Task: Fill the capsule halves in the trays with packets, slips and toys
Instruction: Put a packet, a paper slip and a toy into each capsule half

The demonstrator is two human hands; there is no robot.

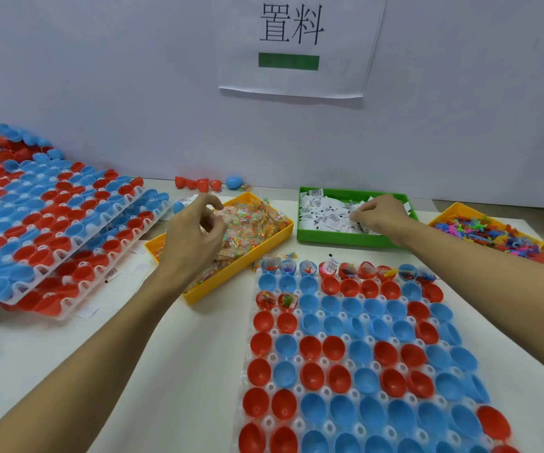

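From the head camera, a white tray (359, 384) of red and blue capsule halves (339, 348) lies on the counter (172, 371) in front of the person, on the right side of the view. Most of its top row and the first two cups of the third row already hold small items; the other cups show nothing inside.

The left hand (195, 230) hangs over the near end of a yellow bin (231, 273) full of clear packets (251, 223) of coloured bits. Its fingers are curled and the thumb meets the fingertips on a clear packet, pinching it just above the heap. This bin sits just left of the tray's far corner.

The right hand (378, 212) reaches into a green bin (339, 238) of white printed slips (323, 214), which stands just beyond the tray. Its fingers are bent down into the pile; whether they pinch a slip cannot be told.

A second yellow bin (444, 215) with bright plastic toys (506, 235) sits at the far right, beside the green one.

On the left, stacked trays (51, 223) loaded with capsule halves rest tilted, well apart from both hands. A few loose red halves (198, 183) and a blue capsule (234, 182) lie at the wall, under a paper sign (292, 44).
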